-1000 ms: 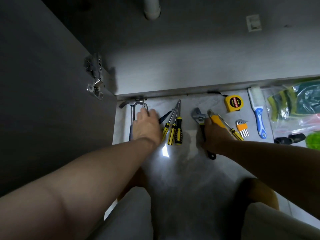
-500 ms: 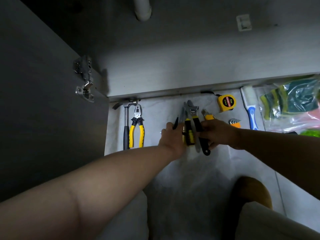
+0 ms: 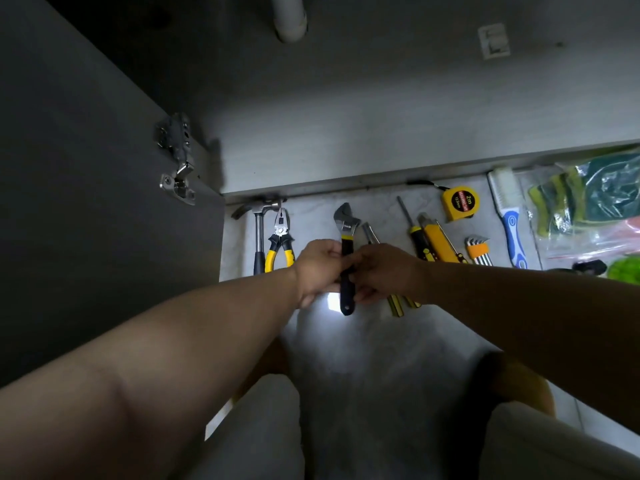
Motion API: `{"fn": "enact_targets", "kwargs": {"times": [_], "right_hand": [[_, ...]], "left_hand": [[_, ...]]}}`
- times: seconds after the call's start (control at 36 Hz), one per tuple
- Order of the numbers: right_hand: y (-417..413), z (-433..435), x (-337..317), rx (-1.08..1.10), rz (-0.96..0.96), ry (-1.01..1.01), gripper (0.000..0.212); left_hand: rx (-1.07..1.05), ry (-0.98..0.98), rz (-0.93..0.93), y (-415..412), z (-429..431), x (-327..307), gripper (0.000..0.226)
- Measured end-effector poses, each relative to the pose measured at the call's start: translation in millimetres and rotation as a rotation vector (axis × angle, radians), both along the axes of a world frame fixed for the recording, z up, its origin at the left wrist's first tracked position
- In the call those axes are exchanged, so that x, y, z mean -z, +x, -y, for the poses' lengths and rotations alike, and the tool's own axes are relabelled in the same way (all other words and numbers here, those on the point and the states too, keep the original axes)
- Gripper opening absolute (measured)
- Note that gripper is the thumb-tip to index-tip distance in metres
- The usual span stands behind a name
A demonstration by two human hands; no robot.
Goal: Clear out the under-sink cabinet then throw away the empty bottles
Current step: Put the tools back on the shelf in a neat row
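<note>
The dark cabinet door (image 3: 86,174) is swung open at the left. The under-sink cabinet (image 3: 363,133) is seen ahead, its pale bottom panel lit below the white drain pipe (image 3: 289,22). On the grey floor (image 3: 381,358) before the cabinet's front edge, a row of things is laid out. A clear bag of sponges (image 3: 595,202) lies at the far right, with a blue-handled brush (image 3: 509,220) just beside it.

Near the middle, the adjustable wrench (image 3: 344,225) is gripped by its black handle from both sides — the left hand (image 3: 317,268) is curled against it and the right hand (image 3: 384,271) is closed over it. Yellow-handled screwdrivers (image 3: 394,308) are partly covered by the right hand; whether they are held cannot be told. A hammer (image 3: 258,233) and pliers (image 3: 280,240) lie left of the hands. A utility knife (image 3: 437,242), tape measure (image 3: 460,202) and hex keys (image 3: 478,250) lie to the right.
</note>
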State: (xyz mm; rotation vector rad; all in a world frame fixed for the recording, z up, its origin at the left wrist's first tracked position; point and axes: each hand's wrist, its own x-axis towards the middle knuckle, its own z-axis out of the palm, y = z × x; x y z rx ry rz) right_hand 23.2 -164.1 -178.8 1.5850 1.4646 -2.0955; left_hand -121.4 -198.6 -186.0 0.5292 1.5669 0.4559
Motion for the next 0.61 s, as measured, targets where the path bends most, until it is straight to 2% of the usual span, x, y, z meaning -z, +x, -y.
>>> {"fn": "enact_targets", "kwargs": {"times": [0.06,0.14,0.28,0.31,0.36,0.42,0.5,0.61], "right_hand": [[-2,2,4,-0.092,0.083,0.086,0.006],[6,2,11,-0.397,0.236,0.339,0.017],[33,-1,12,-0.535,0.274,0.571,0.008],[38,-3,12,-0.572,0.300,0.624,0.008],[46,-6,13,-0.634,0.367,0.755,0.022],[53,-8,14,-0.646,0.437,0.857,0.042],[63,-12,11,-0.559,0.575,0.859,0.058],[72,-16,13,-0.525,0.667,0.794,0.066]], "left_hand": [[-0.043,-0.020,-0.004,-8,3,1,0.006],[-0.136,-0.048,-0.025,-16,6,4,0.003],[-0.181,-0.033,-0.137,-27,4,13,0.004],[-0.112,-0.022,-0.224,-29,4,17,0.006],[0.098,0.001,-0.434,-34,2,21,0.009],[0.235,0.021,-0.536,-38,3,20,0.033],[0.387,0.105,-0.635,-39,7,16,0.048],[0.580,0.174,-0.711,-37,11,14,0.068]]}}
